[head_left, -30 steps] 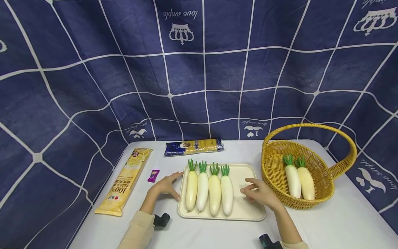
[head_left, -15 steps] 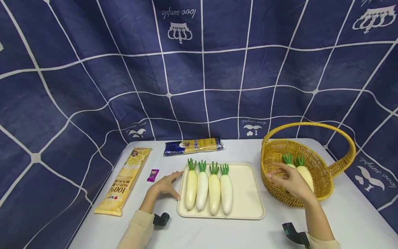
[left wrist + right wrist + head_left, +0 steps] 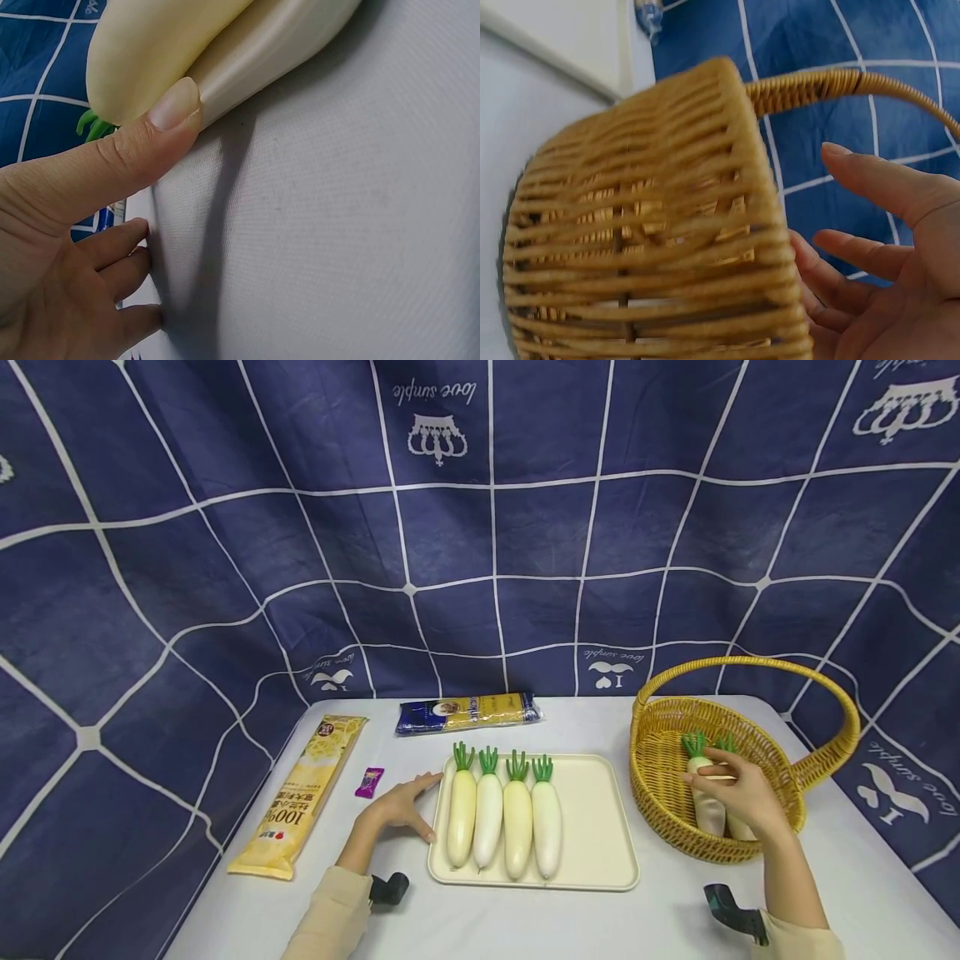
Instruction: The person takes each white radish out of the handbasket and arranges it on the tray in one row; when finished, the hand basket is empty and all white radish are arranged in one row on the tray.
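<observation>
On the left side of the cream tray (image 3: 596, 827), my left hand (image 3: 396, 810) rests with its thumb at the rim and its fingers spread. Several white and pale yellow radishes (image 3: 462, 822) with green tops lie side by side on the tray. My right hand (image 3: 746, 793) is inside the wicker basket (image 3: 660, 756), over a white radish (image 3: 709, 814) and a pale yellow radish (image 3: 740, 828) that it partly covers. In the right wrist view the right hand's thumb and fingers stand apart beyond the basket rim; contact with the radishes is hidden.
A yellow noodle packet (image 3: 300, 797) lies at the left, beside a small purple wrapped sweet (image 3: 369, 782). Behind the tray is a blue and yellow pasta packet (image 3: 468, 713). The basket's tall handle (image 3: 750, 662) arches over its opening. A blue checked cloth (image 3: 480, 535) hangs behind the table.
My right hand has moved rightward from over the tray into the basket, and now covers part of the radishes there. The left hand has stayed at the tray's left edge.
</observation>
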### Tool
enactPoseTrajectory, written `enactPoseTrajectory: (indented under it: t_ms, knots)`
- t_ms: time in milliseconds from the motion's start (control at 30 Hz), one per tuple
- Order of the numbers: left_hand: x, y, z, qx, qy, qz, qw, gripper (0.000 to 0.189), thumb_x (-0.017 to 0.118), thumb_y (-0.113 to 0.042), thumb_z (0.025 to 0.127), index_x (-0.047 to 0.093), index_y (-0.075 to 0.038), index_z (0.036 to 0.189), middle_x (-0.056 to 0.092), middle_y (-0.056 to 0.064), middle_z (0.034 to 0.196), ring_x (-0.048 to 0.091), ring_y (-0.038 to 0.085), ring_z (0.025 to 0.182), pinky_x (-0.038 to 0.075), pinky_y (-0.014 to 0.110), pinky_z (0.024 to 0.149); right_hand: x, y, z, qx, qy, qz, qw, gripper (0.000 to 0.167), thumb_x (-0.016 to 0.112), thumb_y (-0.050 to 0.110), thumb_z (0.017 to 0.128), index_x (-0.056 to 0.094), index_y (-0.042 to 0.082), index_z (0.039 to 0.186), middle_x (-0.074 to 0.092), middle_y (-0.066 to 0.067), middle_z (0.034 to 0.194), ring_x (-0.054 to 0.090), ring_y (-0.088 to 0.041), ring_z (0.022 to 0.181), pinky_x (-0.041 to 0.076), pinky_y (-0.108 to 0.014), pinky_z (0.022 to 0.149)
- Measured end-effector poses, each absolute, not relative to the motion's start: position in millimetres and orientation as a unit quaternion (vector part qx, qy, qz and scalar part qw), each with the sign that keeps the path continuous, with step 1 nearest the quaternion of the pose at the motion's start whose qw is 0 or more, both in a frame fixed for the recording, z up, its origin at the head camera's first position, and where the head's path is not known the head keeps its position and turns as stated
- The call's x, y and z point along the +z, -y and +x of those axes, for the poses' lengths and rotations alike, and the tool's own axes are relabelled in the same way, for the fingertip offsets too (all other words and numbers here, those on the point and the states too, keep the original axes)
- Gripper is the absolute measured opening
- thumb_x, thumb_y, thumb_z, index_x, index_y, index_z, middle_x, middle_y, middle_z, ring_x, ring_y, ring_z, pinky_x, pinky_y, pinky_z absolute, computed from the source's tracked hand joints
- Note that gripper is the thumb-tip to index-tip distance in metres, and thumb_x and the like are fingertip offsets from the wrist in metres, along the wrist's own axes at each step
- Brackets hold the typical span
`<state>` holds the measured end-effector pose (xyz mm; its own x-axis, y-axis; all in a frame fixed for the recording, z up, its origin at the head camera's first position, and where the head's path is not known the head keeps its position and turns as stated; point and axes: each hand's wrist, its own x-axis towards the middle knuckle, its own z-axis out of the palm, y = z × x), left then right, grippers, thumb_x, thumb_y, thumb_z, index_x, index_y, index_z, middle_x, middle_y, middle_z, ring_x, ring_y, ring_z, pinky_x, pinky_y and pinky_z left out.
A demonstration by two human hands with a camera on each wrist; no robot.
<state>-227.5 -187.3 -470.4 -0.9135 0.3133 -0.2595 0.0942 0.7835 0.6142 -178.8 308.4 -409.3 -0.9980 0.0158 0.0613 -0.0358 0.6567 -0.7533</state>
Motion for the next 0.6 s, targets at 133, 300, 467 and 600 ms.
enactPoseTrajectory:
  t_ms: [133,300,467,600]
  knots:
    - [-471.4,187.8,-227.9,0.313,-0.927,0.111,0.176,0.106,0.091,-0.014,0.051,0.039,-0.009,0.143,0.029,0.023,0.149,0.023,0.042,0.138,0.018,0.059,0.111,-412.7,-316.5,-181.5,0.412,0.911,-0.011,0.02,0.071,0.064,0.03,0.089,0.033,-0.014,0.136,0.052,-0.036,0.119,0.053,-0.05,0.107,0.055,-0.037,0.075]
    - [-473.0,188.5,-228.2,0.315,-0.926,0.109,0.175,0.106,0.091,-0.014,0.05,0.039,-0.009,0.143,0.029,0.023,0.149,0.023,0.042,0.138,0.018,0.059,0.111,-414.9,-321.9,-183.6,0.401,0.916,-0.029,0.004,0.077,0.062,0.035,0.09,0.029,-0.015,0.138,0.041,-0.041,0.128,0.045,-0.055,0.114,0.051,-0.052,0.084]
    - [-473.3,188.4,-227.9,0.319,-0.925,0.105,0.177,0.106,0.091,-0.014,0.05,0.039,-0.009,0.143,0.029,0.023,0.149,0.023,0.042,0.138,0.018,0.059,0.111,-420.6,-325.4,-185.1,0.39,0.92,-0.04,-0.012,0.08,0.062,0.037,0.089,0.027,-0.016,0.137,0.035,-0.042,0.133,0.038,-0.057,0.119,0.042,-0.062,0.091]
    - [-472.2,187.9,-227.3,0.322,-0.924,0.101,0.18,0.106,0.091,-0.013,0.05,0.039,-0.009,0.143,0.028,0.022,0.15,0.022,0.042,0.138,0.018,0.06,0.111,-427.2,-327.6,-188.9,0.386,0.921,-0.043,-0.023,0.08,0.062,0.037,0.089,0.026,-0.016,0.137,0.033,-0.043,0.133,0.036,-0.058,0.119,0.04,-0.063,0.091]
